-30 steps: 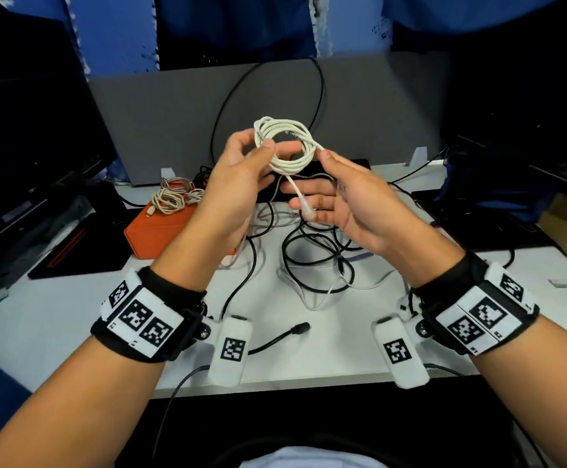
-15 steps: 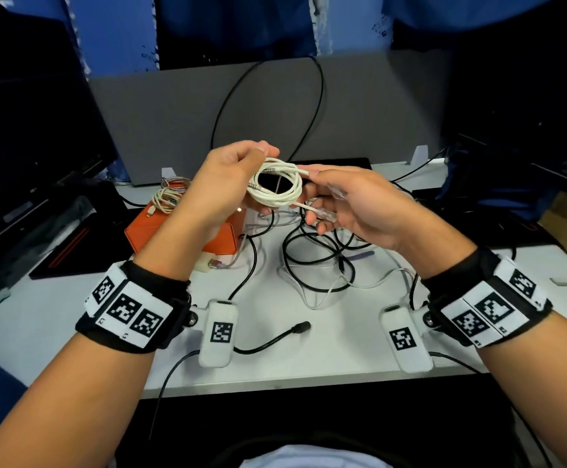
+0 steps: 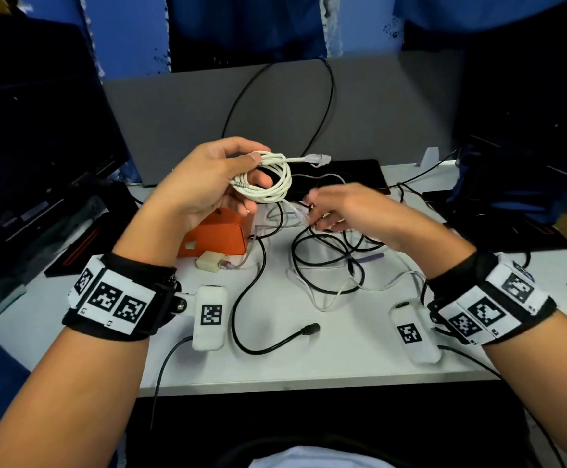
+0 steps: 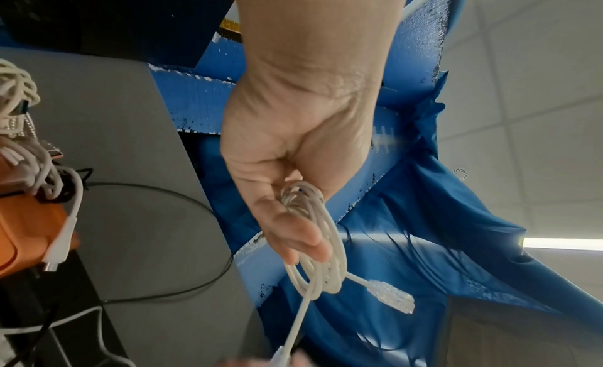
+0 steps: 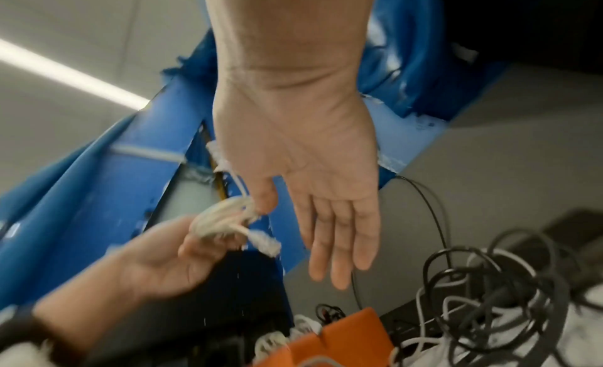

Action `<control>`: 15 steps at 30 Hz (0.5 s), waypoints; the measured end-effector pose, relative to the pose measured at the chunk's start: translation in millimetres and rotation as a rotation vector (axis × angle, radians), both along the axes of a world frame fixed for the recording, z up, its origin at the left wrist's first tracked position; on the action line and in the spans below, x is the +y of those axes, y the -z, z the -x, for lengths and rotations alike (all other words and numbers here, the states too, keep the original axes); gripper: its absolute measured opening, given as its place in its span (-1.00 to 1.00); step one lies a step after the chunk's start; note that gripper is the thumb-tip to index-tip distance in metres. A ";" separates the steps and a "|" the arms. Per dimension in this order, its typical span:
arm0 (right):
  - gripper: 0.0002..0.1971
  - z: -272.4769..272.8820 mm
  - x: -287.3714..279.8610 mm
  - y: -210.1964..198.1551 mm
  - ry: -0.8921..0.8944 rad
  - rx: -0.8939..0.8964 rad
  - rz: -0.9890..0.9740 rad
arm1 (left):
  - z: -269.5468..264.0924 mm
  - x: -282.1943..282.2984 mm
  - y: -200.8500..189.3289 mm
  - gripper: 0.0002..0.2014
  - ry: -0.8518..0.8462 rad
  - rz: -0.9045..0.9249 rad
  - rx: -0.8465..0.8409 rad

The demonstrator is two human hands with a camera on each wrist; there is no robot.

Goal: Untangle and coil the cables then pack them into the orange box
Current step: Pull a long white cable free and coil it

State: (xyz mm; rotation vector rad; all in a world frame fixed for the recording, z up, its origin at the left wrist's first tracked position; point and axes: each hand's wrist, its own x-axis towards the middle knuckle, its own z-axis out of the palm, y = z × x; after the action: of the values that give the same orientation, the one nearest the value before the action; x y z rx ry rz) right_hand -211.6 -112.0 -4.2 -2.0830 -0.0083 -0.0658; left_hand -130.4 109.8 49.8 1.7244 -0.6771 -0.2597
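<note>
My left hand (image 3: 208, 184) holds a coiled white network cable (image 3: 268, 179) above the desk, thumb pinching the loops; its clear plug (image 3: 317, 159) sticks out to the right. The left wrist view shows the coil (image 4: 321, 248) under the thumb. My right hand (image 3: 353, 211) is blurred, fingers straight and empty, hovering over the tangle of black and white cables (image 3: 336, 261) on the white desk; its open palm (image 5: 326, 192) shows in the right wrist view. The orange box (image 3: 218, 238) stands below the left hand, with coiled cables (image 4: 19, 130) on it.
A small cream adapter (image 3: 209, 265) lies in front of the box. A black cable with a barrel plug (image 3: 309, 330) curves across the near desk. A grey partition (image 3: 393, 106) stands behind, dark monitors (image 3: 32, 130) at the left, a black pad (image 3: 349, 173) beyond the hands.
My right hand has let go of the white coil and dropped right toward the tangle. The left hand keeps the coil, now turned with the plug pointing right.
</note>
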 end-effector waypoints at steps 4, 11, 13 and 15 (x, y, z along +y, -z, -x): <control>-0.66 -5.3 41.6 8.9 -0.361 -0.030 0.743 | -11.0 9.6 -2.7 -0.77 -0.063 0.033 -0.005; -0.17 -41.2 97.3 52.2 -0.562 0.042 1.152 | -20.9 12.4 2.1 -0.78 -0.078 0.023 -0.018; -0.07 -50.1 87.4 57.4 -0.520 0.202 1.167 | -21.6 13.9 2.5 -0.78 -0.066 0.012 -0.011; -0.01 -52.3 71.0 56.9 -0.470 0.294 1.171 | -22.9 17.6 2.1 -0.78 -0.058 0.002 -0.003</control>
State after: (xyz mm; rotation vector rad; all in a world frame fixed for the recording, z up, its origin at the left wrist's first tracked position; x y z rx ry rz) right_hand -159.3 -41.0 -61.2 -3.1615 -0.4497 0.6822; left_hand -107.5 127.4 47.8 1.7397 -0.6279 -0.2157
